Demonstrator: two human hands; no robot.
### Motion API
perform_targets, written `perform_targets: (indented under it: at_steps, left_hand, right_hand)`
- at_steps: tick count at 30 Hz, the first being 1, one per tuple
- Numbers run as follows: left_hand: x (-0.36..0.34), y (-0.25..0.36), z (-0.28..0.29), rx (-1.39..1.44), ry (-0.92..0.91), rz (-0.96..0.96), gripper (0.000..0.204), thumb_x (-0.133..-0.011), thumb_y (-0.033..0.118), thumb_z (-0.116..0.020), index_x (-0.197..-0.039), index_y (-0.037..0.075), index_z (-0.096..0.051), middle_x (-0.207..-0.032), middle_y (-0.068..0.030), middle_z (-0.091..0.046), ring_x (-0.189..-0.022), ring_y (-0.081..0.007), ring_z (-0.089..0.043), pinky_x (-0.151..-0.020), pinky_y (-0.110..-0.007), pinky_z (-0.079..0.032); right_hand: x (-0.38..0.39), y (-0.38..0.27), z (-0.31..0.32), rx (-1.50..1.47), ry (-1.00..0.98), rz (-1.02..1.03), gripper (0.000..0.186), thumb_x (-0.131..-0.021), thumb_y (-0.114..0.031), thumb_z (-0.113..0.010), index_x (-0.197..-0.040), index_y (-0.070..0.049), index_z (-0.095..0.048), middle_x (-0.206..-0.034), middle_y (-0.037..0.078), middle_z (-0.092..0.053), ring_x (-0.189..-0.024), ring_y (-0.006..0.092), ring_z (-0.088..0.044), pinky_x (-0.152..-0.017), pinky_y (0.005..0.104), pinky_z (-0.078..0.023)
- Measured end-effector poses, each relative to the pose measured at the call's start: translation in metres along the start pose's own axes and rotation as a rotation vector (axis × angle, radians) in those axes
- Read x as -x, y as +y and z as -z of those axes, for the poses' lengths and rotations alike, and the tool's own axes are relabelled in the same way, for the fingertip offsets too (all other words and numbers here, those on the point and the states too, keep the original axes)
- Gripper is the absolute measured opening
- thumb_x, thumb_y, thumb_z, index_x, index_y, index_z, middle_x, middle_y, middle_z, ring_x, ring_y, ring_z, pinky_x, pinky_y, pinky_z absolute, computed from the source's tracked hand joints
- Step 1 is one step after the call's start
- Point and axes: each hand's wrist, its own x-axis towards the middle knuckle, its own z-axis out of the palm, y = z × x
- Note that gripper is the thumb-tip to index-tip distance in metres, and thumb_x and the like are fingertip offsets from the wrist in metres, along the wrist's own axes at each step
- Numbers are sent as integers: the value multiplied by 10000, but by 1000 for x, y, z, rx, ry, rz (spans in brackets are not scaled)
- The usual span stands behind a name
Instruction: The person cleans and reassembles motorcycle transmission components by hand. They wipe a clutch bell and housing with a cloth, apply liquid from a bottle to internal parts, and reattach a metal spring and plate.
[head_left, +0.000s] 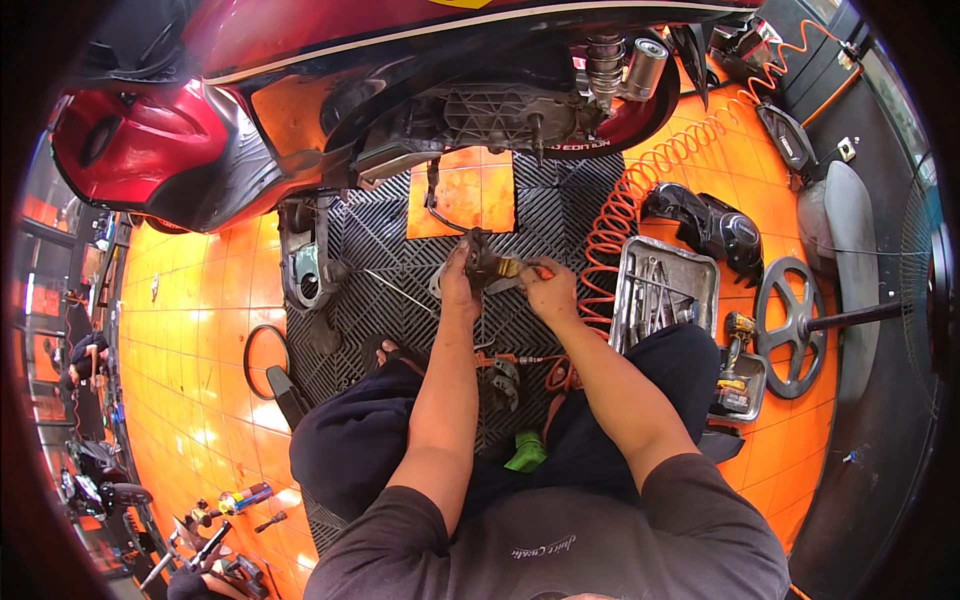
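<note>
Between my hands, above the black ribbed mat, is a dark metal part (484,256) that looks like a brake caliper. A black hose (436,205) curves down to it from the motor scooter (470,115). My left hand (458,284) is closed round the near left side of this part. From the right, my right hand (550,293) is closed with its fingertips pinched at the part's edge. A small yellowish piece (510,268) shows there; its kind and what my right fingers grip are too small to tell.
Right of me lie a metal tray (668,285) of wrenches, a coiled orange air hose (610,235), a yellow-black cordless driver (737,345) and a black cover (705,228). Left are a grey casing (306,262) and a black belt (267,362). Another person (190,580) is at lower left.
</note>
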Motion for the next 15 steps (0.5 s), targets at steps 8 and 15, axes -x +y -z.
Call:
perform_targets:
  at_steps: [8,15]
  left_hand:
    - [16,3,4,142,191,86,625,-961,597,-379,-1355,123,-481,-1329,-128,-528,-1196,-307,-534,-998,-522,-436]
    - [40,27,-8,76,159,114,674,-932,649,-431,-1361,132,-480,-1368,-90,-518,-1223,-281,-527,-999,-513,-419]
  right_hand:
    - [-31,-1,-13,220,15,-166,343,-829,-300,-726,-991,0,-686,-842,152,-684,-794,303,-664,-733,428,-526]
    - [-56,34,-52,460,-96,-122,379,-835,-371,-726,-988,-29,-674,-924,133,-670,-893,301,-645,-805,438,-520]
